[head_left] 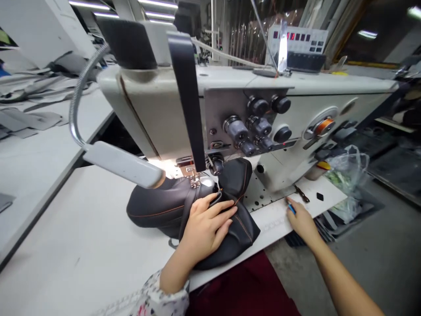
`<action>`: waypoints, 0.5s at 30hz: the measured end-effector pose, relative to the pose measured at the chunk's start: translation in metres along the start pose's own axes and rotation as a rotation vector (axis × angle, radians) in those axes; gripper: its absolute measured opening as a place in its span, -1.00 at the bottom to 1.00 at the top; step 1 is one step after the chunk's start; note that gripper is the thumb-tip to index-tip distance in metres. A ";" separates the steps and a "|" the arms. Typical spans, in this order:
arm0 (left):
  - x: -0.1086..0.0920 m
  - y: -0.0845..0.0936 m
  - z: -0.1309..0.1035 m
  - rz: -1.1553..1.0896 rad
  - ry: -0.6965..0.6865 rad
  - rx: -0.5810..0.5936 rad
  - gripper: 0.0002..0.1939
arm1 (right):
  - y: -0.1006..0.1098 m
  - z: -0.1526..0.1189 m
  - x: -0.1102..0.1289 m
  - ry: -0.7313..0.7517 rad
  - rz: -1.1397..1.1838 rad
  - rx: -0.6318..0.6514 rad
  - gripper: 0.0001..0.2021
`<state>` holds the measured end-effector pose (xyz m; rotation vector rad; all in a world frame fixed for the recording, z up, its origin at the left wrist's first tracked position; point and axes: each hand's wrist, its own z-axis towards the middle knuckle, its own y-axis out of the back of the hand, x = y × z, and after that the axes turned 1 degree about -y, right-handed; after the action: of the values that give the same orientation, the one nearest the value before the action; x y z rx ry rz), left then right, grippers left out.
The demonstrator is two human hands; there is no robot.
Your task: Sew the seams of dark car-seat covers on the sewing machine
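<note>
Here | black leathery piece (171,208), orange-stitched | left hand (207,226) spread atop | right hand (301,221) gripping blue tool (291,208)

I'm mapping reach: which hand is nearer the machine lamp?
Left. The left hand lies on the black piece, below and right of the lamp; the right hand is farther right, holding something blue.

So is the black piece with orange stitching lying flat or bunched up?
Bunched up: the black piece bulges above the white tabletop, with creases and overlapping panels beside the left hand.
</note>
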<state>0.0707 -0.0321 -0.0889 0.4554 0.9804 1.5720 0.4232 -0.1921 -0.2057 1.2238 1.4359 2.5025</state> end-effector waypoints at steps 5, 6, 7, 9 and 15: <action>-0.005 0.002 0.001 0.013 0.027 0.014 -0.66 | 0.018 0.025 -0.040 -0.074 -0.171 -0.036 -0.42; -0.005 0.002 0.001 0.003 0.032 0.011 -0.67 | 0.027 0.032 -0.046 -0.089 -0.204 -0.058 -0.38; -0.006 0.002 0.001 -0.010 0.036 0.006 -0.67 | 0.036 0.039 -0.053 -0.108 -0.238 -0.082 -0.36; -0.006 0.002 0.001 -0.031 0.045 -0.001 -0.68 | 0.054 0.053 -0.068 -0.155 -0.304 -0.110 -0.37; -0.012 0.002 0.003 -0.054 0.082 0.037 -0.68 | 0.077 0.084 -0.105 -0.231 -0.385 -0.034 -0.68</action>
<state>0.0747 -0.0419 -0.0827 0.3898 1.0775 1.5354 0.5765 -0.2138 -0.1907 1.0667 1.4060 2.0540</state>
